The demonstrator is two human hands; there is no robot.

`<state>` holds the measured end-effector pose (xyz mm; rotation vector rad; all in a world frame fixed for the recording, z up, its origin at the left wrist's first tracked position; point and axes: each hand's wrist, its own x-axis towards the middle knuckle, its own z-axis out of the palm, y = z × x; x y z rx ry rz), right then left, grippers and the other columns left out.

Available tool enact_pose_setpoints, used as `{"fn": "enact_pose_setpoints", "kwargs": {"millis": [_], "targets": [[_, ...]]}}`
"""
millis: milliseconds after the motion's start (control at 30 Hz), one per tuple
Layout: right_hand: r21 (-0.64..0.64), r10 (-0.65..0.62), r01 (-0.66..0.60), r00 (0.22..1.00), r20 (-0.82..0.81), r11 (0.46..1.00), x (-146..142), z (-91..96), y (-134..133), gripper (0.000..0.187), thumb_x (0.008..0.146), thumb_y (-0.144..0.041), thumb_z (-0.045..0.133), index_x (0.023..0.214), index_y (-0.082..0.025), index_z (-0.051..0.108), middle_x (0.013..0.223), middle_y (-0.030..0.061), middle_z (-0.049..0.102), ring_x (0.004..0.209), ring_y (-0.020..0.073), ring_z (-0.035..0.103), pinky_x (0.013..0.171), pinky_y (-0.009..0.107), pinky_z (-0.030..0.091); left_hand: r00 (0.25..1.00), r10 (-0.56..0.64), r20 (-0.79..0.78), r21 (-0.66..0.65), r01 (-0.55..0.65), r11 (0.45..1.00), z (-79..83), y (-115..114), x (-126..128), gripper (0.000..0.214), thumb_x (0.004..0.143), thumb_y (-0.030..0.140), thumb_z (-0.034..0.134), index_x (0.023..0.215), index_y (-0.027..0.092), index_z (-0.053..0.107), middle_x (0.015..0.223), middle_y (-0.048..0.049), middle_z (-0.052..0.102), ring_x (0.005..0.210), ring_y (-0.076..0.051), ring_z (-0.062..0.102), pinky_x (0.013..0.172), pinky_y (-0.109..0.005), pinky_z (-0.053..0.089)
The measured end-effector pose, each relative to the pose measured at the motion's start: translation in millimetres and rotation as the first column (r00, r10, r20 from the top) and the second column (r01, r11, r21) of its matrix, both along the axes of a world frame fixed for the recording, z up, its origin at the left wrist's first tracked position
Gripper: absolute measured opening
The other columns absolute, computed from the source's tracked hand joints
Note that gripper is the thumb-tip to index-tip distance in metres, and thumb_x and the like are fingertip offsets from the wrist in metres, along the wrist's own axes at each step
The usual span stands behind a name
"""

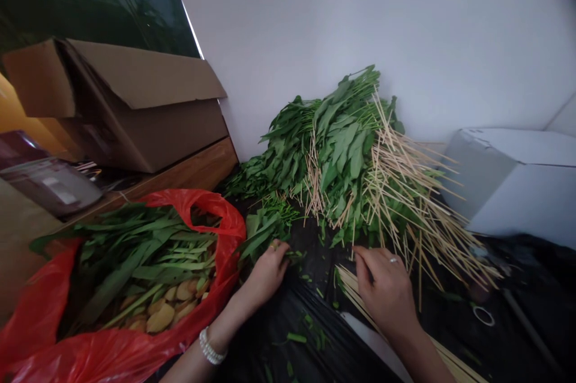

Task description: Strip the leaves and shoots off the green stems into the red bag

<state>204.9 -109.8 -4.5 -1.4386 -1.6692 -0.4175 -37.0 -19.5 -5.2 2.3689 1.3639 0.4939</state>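
Plenty of leafy skewers lay piled — loose leaves and bare sticks waited — left hand and right hand curled, anything pinched unclear.

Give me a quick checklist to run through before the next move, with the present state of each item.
1. Both hands in view: ok; left hand beside the red bag, right hand above the loose sticks.
2. Left hand's hold: cannot tell; it is curled down near green leaves.
3. Right hand's hold: cannot tell; a thin stick shows at its tip, but the grasp is unclear.
4. Red bag open: ok; leafy stems show inside.
5. Black sheet free of scraps: not ok; green scraps lie on it.
6. Piled sticks aligned: not ok; they jut at many angles.
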Motion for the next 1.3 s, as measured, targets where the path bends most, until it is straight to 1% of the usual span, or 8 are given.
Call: {"fn": "enact_pose_setpoints", "kwargs": {"millis": [133,233,500,600,767,900,1067,1300], "targets": [[0.007,-0.013,0.013,1.000,-0.022,1.000,1.4,2.6,-0.5,0.016,0.093,-0.016,0.049,0.096,-0.017,0.064,0.079,0.0052,0.068,0.080,0.0197,0.061,0.079,0.035,0.042,0.910,0.059,0.411,-0.199,0.026,0.980,25.3,8.5,-3.2,0.013,0.086,0.022,0.052,0.097,0.017,0.057,0.093,-0.0042,0.063,0.091,-0.019,0.058,0.087,-0.032,0.045],[0.009,-0.029,0.029,0.999,-0.036,1.000,2.8,3.6,-0.4,0.016,0.093,-0.017,0.048,0.096,-0.017,0.064,0.078,0.0049,0.069,0.079,0.0196,0.061,0.079,0.035,0.042,0.731,0.231,0.642,-0.492,0.162,0.855,40.6,6.6,2.3,0.025,0.081,0.036,0.063,0.096,0.016,0.056,0.088,-0.0024,0.065,0.071,-0.012,0.056,0.066,-0.022,0.045],[-0.015,-0.024,0.024,1.000,-0.018,1.000,1.4,1.1,0.8,0.016,0.093,-0.017,0.048,0.094,-0.017,0.064,0.077,0.0050,0.068,0.080,0.0201,0.061,0.079,0.035,0.042,0.400,0.635,0.661,-0.749,0.411,0.520,45.9,-1.3,8.4,0.035,0.065,0.019,0.079,0.090,0.017,0.054,0.081,0.0002,0.063,0.050,-0.003,0.045,0.044,-0.013,0.033],[-0.010,-0.022,0.021,1.000,-0.014,1.000,1.0,0.5,0.8,0.016,0.093,-0.017,0.048,0.095,-0.017,0.064,0.078,0.0053,0.068,0.080,0.0203,0.061,0.079,0.035,0.042,0.368,0.652,0.663,-0.742,0.439,0.506,52.1,2.7,3.2,0.031,0.067,0.015,0.076,0.092,0.016,0.057,0.077,0.0009,0.061,0.048,-0.002,0.043,0.042,-0.012,0.034],[-0.007,-0.012,0.012,1.000,-0.012,1.000,0.4,1.0,0.5,0.015,0.093,-0.016,0.049,0.095,-0.017,0.064,0.079,0.0054,0.068,0.080,0.0203,0.061,0.079,0.035,0.042,0.264,0.607,0.750,-0.657,0.413,0.631,77.3,13.9,-8.8,0.028,0.068,0.011,0.073,0.093,0.017,0.061,0.090,-0.0024,0.063,0.049,-0.001,0.040,0.040,-0.010,0.033],[0.004,-0.014,0.014,1.000,-0.014,1.000,0.2,1.4,0.5,0.014,0.093,-0.016,0.050,0.095,-0.016,0.064,0.079,0.0055,0.068,0.080,0.0203,0.060,0.078,0.035,0.043,0.380,0.572,0.727,-0.686,0.428,0.588,76.1,6.3,-8.4,0.029,0.067,0.017,0.076,0.091,0.017,0.060,0.078,0.0008,0.059,0.045,-0.001,0.036,0.037,-0.011,0.025],[-0.003,-0.014,0.013,1.000,-0.026,1.000,0.3,1.9,0.5,0.015,0.093,-0.016,0.049,0.095,-0.016,0.064,0.078,0.0057,0.068,0.080,0.0202,0.061,0.078,0.035,0.043,0.737,0.459,0.496,-0.868,0.415,0.271,22.1,-11.3,0.3,0.039,0.060,0.028,0.081,0.093,0.014,0.064,0.074,-0.0016,0.062,0.043,-0.003,0.037,0.037,-0.015,0.023],[0.000,-0.009,0.009,0.999,-0.035,1.000,0.6,2.1,0.6,0.016,0.093,-0.017,0.049,0.095,-0.016,0.065,0.078,0.0055,0.068,0.079,0.0197,0.060,0.079,0.035,0.042,0.590,0.594,0.547,-0.748,0.027,0.663,11.3,33.9,-0.1,0.045,0.071,0.022,0.068,0.115,0.017,0.059,0.076,-0.0001,0.065,0.049,-0.005,0.047,0.045,-0.015,0.035]]}}
